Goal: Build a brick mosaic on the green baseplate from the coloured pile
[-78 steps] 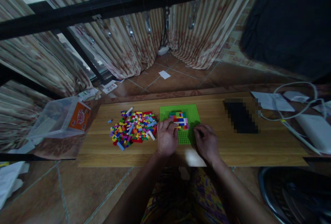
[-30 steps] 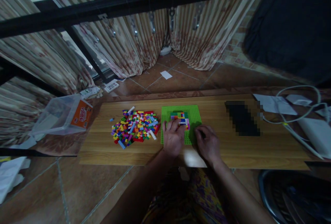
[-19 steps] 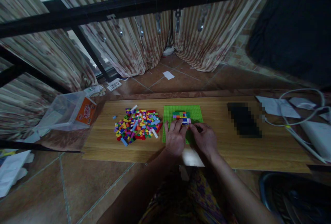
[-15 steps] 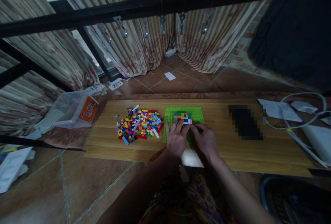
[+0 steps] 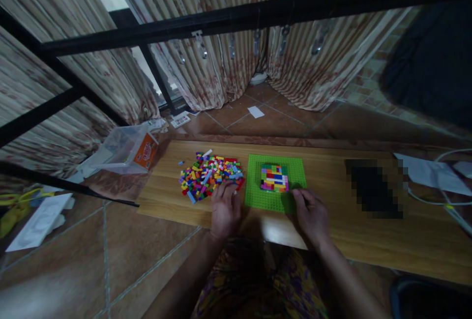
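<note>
Picking step, I judge: loose bricks at fingers of left hand, baseplate beside right hand. Fingers clamped or apart: cannot tell. Next calls for fine pinch.

From where I stand, the person's left hand dips its curled fingers into the near right edge of a heap of mixed toy bricks; whether it grips one, I can't tell. The right hand is loosely curled by the right edge of a green baseplate, thumb and forefinger close together. On the plate sits a blocky patchwork of coloured bricks, both hands apart from it. All this is on a long wooden table, with a clear plastic box past its left end and striped curtains behind.
</note>
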### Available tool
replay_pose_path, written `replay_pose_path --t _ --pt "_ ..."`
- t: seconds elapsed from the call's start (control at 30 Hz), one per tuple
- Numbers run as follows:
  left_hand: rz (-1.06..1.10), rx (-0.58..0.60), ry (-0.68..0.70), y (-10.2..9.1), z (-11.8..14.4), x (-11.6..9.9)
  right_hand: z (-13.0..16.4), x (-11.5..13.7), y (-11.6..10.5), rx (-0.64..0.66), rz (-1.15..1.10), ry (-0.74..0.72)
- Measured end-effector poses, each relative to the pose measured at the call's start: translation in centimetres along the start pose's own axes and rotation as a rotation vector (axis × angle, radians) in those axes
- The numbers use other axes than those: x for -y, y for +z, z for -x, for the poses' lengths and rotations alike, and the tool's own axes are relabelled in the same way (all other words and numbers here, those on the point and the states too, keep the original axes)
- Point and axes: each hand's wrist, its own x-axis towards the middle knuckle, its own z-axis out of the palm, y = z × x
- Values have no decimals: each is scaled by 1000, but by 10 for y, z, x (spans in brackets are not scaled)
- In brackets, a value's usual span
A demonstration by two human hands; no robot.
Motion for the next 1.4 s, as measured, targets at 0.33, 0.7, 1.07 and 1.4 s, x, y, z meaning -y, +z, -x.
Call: replay_pose_path --t 0.33,0.7,1.07,1.4 --pt "-141 -131 -79 -28 16 49 3 -2 1 -15 71 -37" --pt "-162 -91 -53 -18 7 43 2 -2 1 -11 94 -50" --pt "-285 -70 -151 -22 -1 53 3 -1 1 -20 118 -73" --pt "151 -74 -355 -35 -11 41 2 -2 3 -16 110 -90"
